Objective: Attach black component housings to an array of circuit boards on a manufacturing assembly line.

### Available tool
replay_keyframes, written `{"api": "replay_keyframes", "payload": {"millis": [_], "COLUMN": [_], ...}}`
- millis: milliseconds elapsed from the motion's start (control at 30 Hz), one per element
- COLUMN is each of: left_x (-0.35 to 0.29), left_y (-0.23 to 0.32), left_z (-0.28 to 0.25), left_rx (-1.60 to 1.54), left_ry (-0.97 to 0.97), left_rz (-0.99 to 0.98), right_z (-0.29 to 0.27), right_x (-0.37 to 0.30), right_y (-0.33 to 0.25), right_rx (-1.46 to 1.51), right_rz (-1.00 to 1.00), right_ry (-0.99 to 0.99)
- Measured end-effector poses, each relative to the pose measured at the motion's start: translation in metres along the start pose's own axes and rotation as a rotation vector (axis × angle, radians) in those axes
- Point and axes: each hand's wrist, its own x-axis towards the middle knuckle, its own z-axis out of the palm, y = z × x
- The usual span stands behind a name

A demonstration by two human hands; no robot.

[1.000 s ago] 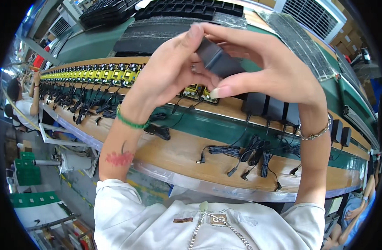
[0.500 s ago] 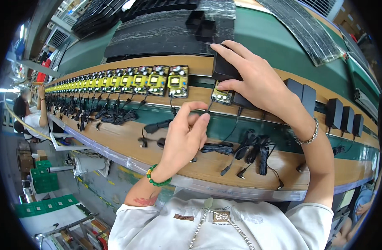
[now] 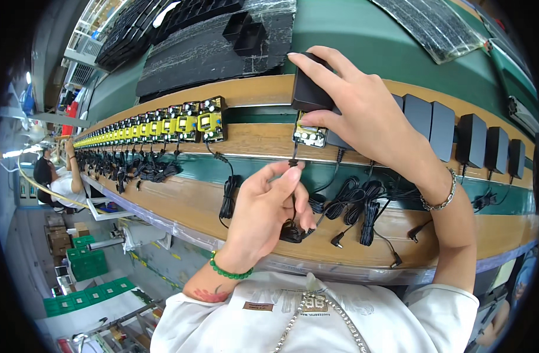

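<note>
Over the upper wooden rail (image 3: 257,135), about mid-length: black housing (image 3: 307,82), boxy, smooth, dark plain faces, square edges. Circuit board (image 3: 309,136) shows at its near end, light round parts along the board's near edge, a bit of yellow above; the rest is covered by housing and thumb (how far it's inside the shell, can't tell from this angle). Black cord (image 3: 293,163) leaves the board's near edge and runs off the near side of the rail.

Right hand (image 3: 360,109) reaches over the rail from the right, palm down, back arched, wrist bent in. Grip is closed on the housing: fingers over the top, index tip at its far left corner, thumb lying across the board. Left hand (image 3: 257,215) is on the near side of the rail, wrist low, thumb and index pinching the cord just below the board; other fingers curled, cord bundle hanging beneath them.

Left along the rail: tight row of yellow-and-black boards (image 3: 166,128), cords trailing off its near side. Right along the rail: closed black adapters (image 3: 472,141), standing in line. Near side of the rail: bundled cables (image 3: 344,200). Far side: two open black shells (image 3: 249,39) on a dark mat (image 3: 204,62). Co-worker (image 3: 66,185) sits by the rail's far left end.
</note>
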Motion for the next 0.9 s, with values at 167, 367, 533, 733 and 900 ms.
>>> {"api": "replay_keyframes", "payload": {"millis": [167, 367, 533, 733, 900], "left_x": [0.003, 0.018, 0.019, 0.017, 0.016], "left_y": [-0.007, -0.004, -0.015, -0.017, -0.014], "left_z": [-0.009, 0.003, 0.007, 0.011, 0.015], "left_rx": [0.057, 0.007, 0.189, 0.350, 0.485], "left_ry": [-0.010, -0.066, -0.014, 0.096, 0.163], "left_rz": [0.078, 0.151, 0.206, 0.248, 0.257], "right_z": [0.002, 0.005, 0.003, 0.002, 0.004], "right_x": [0.000, -0.001, 0.001, 0.001, 0.001], "right_y": [0.000, 0.001, -0.003, -0.003, -0.003], "right_rx": [-0.005, -0.002, -0.021, -0.024, -0.037], "right_rz": [-0.016, -0.028, -0.012, -0.008, -0.006], "right_ry": [0.009, 0.023, -0.010, -0.046, -0.057]}}
